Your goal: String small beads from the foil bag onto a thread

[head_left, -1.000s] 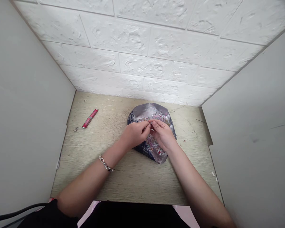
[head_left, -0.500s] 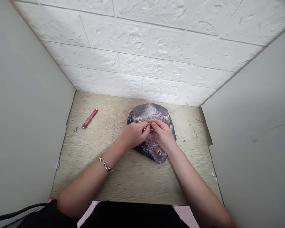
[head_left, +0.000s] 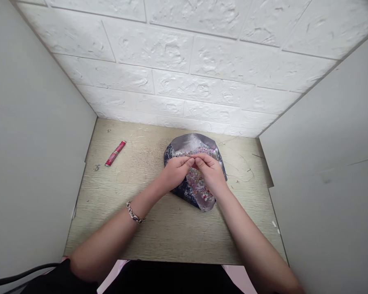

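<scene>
My left hand and my right hand meet fingertip to fingertip above an opened pouch with a silvery lining and dark blue patterned outside. Both are closed in a pinch, thumbs pressed to fingers. Whatever they hold is too small or too hidden to name. Many small, shiny beads in pink, clear and mixed colours lie in the pouch, below and behind my hands. My fingers and palms hide part of the beads.
On the left of the wooden table lies a red tube, with a small silvery piece near it. Thin threads lie right of the pouch. A white brick-pattern wall stands behind, and grey panels rise on both sides.
My left fingers have drawn together, from a raised, bent grip to a flatter pinch against my right fingertips. The pouch and the red tube stay in place.
</scene>
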Available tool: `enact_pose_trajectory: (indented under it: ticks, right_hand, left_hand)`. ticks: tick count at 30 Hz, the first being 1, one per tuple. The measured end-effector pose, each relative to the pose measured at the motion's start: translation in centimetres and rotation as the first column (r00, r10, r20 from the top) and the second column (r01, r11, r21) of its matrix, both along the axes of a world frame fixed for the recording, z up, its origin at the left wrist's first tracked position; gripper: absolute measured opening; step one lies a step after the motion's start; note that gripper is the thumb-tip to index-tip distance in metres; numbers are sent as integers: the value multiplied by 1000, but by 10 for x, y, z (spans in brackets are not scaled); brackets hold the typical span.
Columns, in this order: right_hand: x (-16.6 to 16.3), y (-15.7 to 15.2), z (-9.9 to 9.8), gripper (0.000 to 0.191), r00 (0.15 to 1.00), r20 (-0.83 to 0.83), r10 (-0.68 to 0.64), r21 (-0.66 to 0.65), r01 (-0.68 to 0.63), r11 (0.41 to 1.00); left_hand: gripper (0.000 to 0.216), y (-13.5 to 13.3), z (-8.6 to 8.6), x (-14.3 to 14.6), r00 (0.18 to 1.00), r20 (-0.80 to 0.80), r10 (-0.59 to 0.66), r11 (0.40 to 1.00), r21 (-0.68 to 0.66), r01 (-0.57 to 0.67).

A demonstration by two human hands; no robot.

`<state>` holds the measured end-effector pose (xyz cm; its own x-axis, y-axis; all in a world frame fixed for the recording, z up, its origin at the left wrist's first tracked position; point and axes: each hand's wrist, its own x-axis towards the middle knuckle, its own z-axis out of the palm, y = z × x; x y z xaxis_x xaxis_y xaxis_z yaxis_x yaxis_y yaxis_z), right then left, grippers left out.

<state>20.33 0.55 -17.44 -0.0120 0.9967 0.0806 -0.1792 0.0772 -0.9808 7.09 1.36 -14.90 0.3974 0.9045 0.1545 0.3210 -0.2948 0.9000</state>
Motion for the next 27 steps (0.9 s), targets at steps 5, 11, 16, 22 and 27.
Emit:
enact_pose_trajectory:
  ticks: [5, 11, 16, 22, 27]
  right_hand:
    - [1, -2, 6, 14, 981, 188, -53, 106, 34, 994]
    - [0, -5, 15, 11, 952, 281, -118, 113, 90, 990]
    - [2, -6, 16, 9, 910, 376, -173, 239, 85, 967]
    - [0, -9, 17, 9, 828, 478, -294, 349, 128, 928]
    - [0, -12, 19, 12, 728, 564, -390, 476, 99, 874]
  left_hand:
    - [34, 4, -1, 1, 957, 288, -32, 923, -359, 138]
    - [32, 4, 1, 0, 921, 389, 24, 860, -477, 179]
    - [30, 2, 3, 1, 898, 435, 68, 806, -554, 207]
    - [28, 3, 3, 1, 903, 424, 64, 790, -574, 213]
    - [29, 3, 2, 0, 916, 398, 56, 793, -574, 201]
